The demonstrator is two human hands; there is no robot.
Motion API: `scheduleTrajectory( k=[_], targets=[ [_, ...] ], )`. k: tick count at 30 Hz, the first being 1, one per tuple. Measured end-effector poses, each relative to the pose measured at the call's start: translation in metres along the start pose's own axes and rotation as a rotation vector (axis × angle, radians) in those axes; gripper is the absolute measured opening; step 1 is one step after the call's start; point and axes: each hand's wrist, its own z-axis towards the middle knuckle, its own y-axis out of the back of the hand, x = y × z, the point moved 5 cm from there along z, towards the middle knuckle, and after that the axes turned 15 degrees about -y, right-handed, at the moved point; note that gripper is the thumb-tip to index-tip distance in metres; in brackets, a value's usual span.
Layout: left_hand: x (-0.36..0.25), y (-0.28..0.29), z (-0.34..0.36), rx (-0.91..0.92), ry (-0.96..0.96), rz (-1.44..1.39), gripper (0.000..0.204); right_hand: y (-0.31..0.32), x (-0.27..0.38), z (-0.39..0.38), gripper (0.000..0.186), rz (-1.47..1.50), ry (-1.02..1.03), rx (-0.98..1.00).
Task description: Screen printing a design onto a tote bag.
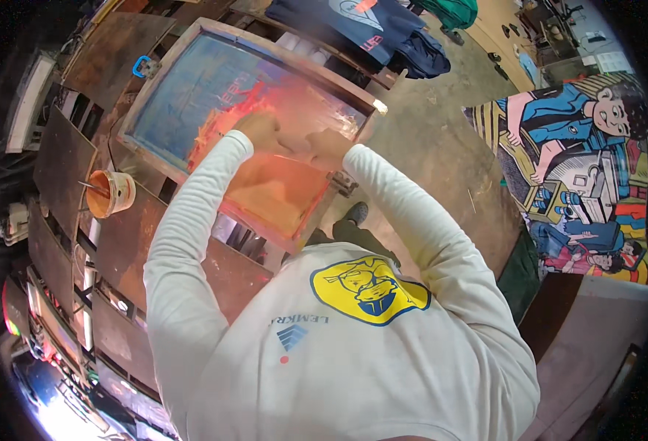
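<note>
Rectangular, wooden-framed mesh screen (183, 87), smeared red-orange, lies at the right edge of a brown panelled table (124, 253).
Left hand (260, 131) and right hand (329, 148) are close together over it, grip too blurred to tell; beyond spread brownish concrete floor (442, 121) and a colourful cartoon panel (578, 173).

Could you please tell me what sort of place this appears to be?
Probably a screen-printing workshop, given the framed screen smeared with red colour, the stained bucket and the dark printed garment.
</note>
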Motion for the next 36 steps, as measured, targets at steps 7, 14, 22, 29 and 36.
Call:
scheduleTrajectory(
  k=[7,14,22,29,36],
  targets=[
    [-0.022,0.036,0.035,-0.167,-0.048,0.051,0.058,0.032,-0.031,-0.003,0.04,0.052,-0.062,-0.063],
    [-0.017,0.018,0.023,-0.18,-0.095,0.036,0.053,0.013,-0.025,-0.005,0.036,-0.088,-0.098,-0.081],
    [-0.003,0.009,0.033,-0.18,-0.134,0.046,0.053,0.022,-0.027,0.005,0.045,-0.02,-0.035,-0.05],
    [-0.008,0.015,0.016,-0.098,-0.02,-0.015,0.054,0.016,-0.021,0.015,0.039,0.021,0.003,-0.004],
    [-0.007,0.003,-0.003,-0.257,-0.004,0.073,0.054,0.006,-0.01,0.006,0.028,-0.068,-0.004,-0.033]
  ],
)
